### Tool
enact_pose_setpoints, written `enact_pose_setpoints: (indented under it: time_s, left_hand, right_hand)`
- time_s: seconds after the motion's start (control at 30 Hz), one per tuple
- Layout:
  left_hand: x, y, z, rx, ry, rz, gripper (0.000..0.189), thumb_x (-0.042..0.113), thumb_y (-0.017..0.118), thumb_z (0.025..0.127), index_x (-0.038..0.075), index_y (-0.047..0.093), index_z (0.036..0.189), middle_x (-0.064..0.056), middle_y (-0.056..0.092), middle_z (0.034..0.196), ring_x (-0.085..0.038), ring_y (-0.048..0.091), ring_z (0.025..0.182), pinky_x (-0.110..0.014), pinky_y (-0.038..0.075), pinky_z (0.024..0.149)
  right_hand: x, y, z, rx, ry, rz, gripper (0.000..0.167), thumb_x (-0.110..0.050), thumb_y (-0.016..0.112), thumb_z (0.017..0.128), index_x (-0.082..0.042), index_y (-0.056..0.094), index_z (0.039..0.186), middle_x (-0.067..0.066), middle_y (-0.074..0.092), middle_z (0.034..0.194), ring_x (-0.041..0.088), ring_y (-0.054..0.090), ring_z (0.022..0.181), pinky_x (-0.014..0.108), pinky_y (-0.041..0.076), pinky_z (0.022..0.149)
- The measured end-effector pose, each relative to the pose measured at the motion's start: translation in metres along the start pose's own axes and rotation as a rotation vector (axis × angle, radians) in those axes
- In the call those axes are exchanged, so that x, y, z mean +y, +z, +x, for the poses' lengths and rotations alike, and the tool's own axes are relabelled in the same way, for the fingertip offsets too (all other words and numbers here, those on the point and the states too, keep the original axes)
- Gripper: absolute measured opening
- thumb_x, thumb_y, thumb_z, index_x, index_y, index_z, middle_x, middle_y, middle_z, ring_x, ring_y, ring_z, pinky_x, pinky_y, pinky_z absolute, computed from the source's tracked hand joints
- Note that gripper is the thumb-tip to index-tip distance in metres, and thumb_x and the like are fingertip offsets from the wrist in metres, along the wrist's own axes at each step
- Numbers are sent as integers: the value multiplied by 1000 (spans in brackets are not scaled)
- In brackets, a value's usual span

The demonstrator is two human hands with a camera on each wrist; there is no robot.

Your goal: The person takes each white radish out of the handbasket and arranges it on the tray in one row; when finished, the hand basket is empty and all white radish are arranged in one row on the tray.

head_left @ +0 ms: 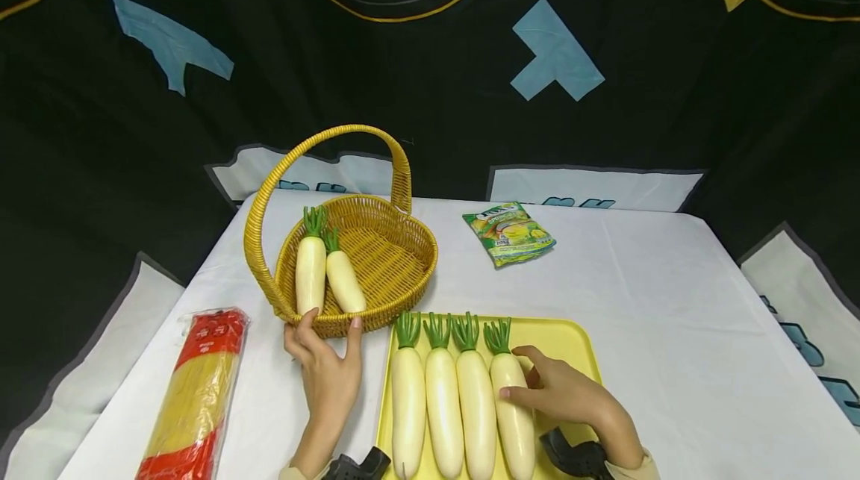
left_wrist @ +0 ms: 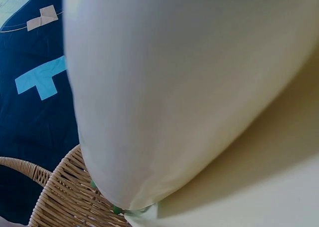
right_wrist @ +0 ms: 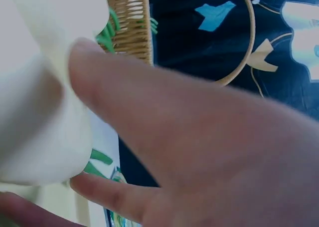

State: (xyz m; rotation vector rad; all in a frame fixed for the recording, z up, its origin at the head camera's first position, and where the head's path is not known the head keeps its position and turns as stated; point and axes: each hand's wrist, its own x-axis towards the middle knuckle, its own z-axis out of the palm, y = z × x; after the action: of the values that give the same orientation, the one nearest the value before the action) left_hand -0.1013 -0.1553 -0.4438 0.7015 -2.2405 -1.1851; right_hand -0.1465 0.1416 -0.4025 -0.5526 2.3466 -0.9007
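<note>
My left hand point(head_left: 327, 372) holds the front rim of a yellow wicker basket point(head_left: 386, 256), fingers and thumb spread along the edge. Inside the basket lean two white radishes with green stalk tops, a left radish point(head_left: 310, 275) and a shorter right radish point(head_left: 345, 280). On a yellow tray point(head_left: 564, 338) several more white radishes lie side by side. My right hand point(head_left: 564, 390) grips the rightmost radish point(head_left: 513, 420), thumb on top and fingers round its right side. In the right wrist view the thumb point(right_wrist: 99, 77) lies against a white radish. A radish point(left_wrist: 164, 87) fills most of the left wrist view.
A red and yellow pack of noodles point(head_left: 195, 398) lies at the left of the white-covered table point(head_left: 658, 316). Behind the tray is a green snack packet point(head_left: 510, 232). The basket's tall handle point(head_left: 322, 138) arches up, and a dark patterned cloth point(head_left: 430, 69) hangs behind.
</note>
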Motion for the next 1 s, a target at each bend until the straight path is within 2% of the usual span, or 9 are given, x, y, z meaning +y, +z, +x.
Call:
enact_pose_setpoints:
  time_s: [0.3,0.4,0.53,0.67,0.8,0.9,1.0]
  left_hand:
    - [1,1,1,-5,11,7,64,42,55,87,14,21,133,-26,-3,143,-56,43,101,-57,39,72]
    - [2,2,1,-8,17,14,64,42,55,87,14,21,133,-27,-2,143,-55,43,101,-57,39,72]
    - [3,2,2,-7,17,19,64,42,55,87,14,21,133,-26,-2,143,-54,44,101,-56,39,72]
    - [3,2,3,-10,13,18,64,43,55,87,15,21,133,-25,-2,143,-53,43,103,-56,38,73]
    - [2,0,2,-14,7,25,64,43,55,87,15,21,133,-25,-2,143,-53,43,102,-54,39,71]
    - [1,-1,1,-10,-1,26,64,43,55,87,15,21,133,-25,-2,143,-53,43,102,-54,39,70]
    - [0,0,-1,-10,-9,18,64,43,55,87,14,21,133,-26,-3,143,-54,43,102,-55,40,72]
  right_hand:
    - [-5,-12,14,165,95,-81,69,-50,57,83,-9,37,135,4,62,90,11,56,73,30,43,63]
    - [-12,-20,20,228,77,-100,65,-49,55,85,-11,38,135,8,62,98,15,59,81,32,46,66]
    - [-27,-32,32,297,-6,-109,61,-47,53,87,-10,38,134,14,61,108,22,60,92,37,48,74]
    - [-54,-46,47,345,-107,-124,61,-45,53,88,-10,37,135,17,59,114,26,59,98,41,47,81]
    - [-92,-57,61,378,-174,-134,61,-46,52,88,-13,36,137,12,56,120,28,57,104,42,46,84]
    - [-124,-59,73,378,-226,-135,61,-48,52,87,-18,35,137,8,55,120,24,56,105,40,47,83]
    - [-154,-57,87,361,-319,-119,59,-46,54,87,-18,37,136,8,57,117,22,57,103,37,49,81]
